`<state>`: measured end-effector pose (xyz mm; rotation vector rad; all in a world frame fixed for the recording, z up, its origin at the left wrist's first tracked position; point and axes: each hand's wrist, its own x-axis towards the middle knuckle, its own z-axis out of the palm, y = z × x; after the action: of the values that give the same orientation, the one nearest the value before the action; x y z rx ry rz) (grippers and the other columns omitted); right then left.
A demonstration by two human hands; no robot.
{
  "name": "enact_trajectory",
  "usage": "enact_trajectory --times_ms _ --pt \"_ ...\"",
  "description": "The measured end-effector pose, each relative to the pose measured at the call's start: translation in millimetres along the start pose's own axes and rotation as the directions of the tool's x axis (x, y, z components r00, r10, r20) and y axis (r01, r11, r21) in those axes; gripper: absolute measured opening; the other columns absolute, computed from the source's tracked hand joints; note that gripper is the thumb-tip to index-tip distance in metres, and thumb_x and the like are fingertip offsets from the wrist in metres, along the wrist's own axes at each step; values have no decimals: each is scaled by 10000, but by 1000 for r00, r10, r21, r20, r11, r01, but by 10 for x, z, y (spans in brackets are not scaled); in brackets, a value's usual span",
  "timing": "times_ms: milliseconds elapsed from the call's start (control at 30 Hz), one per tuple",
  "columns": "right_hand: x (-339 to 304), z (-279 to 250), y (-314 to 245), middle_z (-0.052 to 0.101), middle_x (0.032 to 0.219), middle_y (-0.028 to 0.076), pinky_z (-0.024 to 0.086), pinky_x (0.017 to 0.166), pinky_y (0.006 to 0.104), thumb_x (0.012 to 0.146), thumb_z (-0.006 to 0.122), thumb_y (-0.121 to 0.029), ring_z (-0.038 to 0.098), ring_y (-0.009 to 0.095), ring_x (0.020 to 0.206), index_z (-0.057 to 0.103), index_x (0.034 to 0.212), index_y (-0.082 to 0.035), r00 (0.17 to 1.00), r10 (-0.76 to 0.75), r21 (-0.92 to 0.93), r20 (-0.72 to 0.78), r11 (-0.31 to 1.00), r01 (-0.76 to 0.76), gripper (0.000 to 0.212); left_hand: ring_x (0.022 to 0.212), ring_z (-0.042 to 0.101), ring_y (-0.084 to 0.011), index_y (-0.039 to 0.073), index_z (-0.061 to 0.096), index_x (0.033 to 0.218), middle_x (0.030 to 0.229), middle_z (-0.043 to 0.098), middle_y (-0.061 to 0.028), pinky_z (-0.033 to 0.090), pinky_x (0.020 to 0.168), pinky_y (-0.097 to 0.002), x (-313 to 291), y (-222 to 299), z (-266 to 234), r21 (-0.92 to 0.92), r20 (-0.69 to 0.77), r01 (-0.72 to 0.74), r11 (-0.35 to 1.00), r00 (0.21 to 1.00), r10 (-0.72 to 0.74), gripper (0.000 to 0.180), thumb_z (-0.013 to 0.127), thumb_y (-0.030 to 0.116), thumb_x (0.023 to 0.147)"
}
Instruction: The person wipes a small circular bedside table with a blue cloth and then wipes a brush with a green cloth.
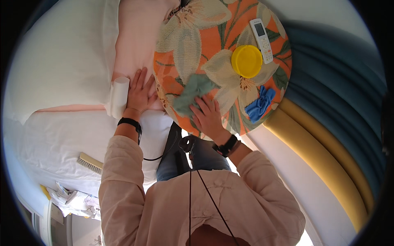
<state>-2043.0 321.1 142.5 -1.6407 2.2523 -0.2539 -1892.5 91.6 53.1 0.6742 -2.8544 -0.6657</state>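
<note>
My right hand [208, 116] presses flat on a crumpled green cloth [191, 92] at the near edge of a round table [184, 41] covered in an orange floral pattern. My left hand [139, 92] rests palm down, fingers spread, on the pink bed cover [137, 33] beside the table. A white roll [120, 96] lies just left of that hand, touching its edge. Both wrists wear black bands.
On the table lie a yellow round lid [246, 61], a white remote control [262, 35] and a blue crumpled glove [259, 104]. A white pillow [61, 57] fills the left. A brush [90, 163] lies on the white sheet. Blue and yellow padded wall curves on the right.
</note>
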Motion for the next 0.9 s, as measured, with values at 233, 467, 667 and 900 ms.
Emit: enact_trajectory --times_ms 233,467,667,900 --pt "-500 -60 293 337 1344 153 250 961 594 759 631 -340 256 402 1276 502 1193 -129 854 365 131 -371 931 -341 499 1245 374 -300 111 485 1229 1367 376 -124 258 1022 -497 101 102 -68 59 -52 -20 998 998 23 445 491 166 787" --pt "-31 114 -61 289 1404 97 243 989 579 767 630 -322 222 353 1311 494 1211 -203 963 218 20 -158 976 -218 479 1000 520 -341 22 443 1204 1166 511 -186 352 922 -453 256 701 -232 -317 -460 25 948 870 -177 410 475 69 798" --pt "-1029 51 656 424 1304 -6 177 965 643 695 667 -281 280 287 1290 578 1083 -311 913 325 -243 -248 891 -383 399 1247 334 -349 86 417 1292 1363 370 -142 243 966 -558 204 1571 33 63 -142 22 998 990 -13 535 470 400 862" --pt "-850 -267 1838 340 1353 144 221 973 601 768 570 -257 216 479 1242 550 1153 -181 642 505 70 -576 814 -577 393 1285 274 -348 142 396 1327 1408 311 -134 219 987 -550 349 1730 199 275 -47 76 958 997 -65 601 410 509 851"
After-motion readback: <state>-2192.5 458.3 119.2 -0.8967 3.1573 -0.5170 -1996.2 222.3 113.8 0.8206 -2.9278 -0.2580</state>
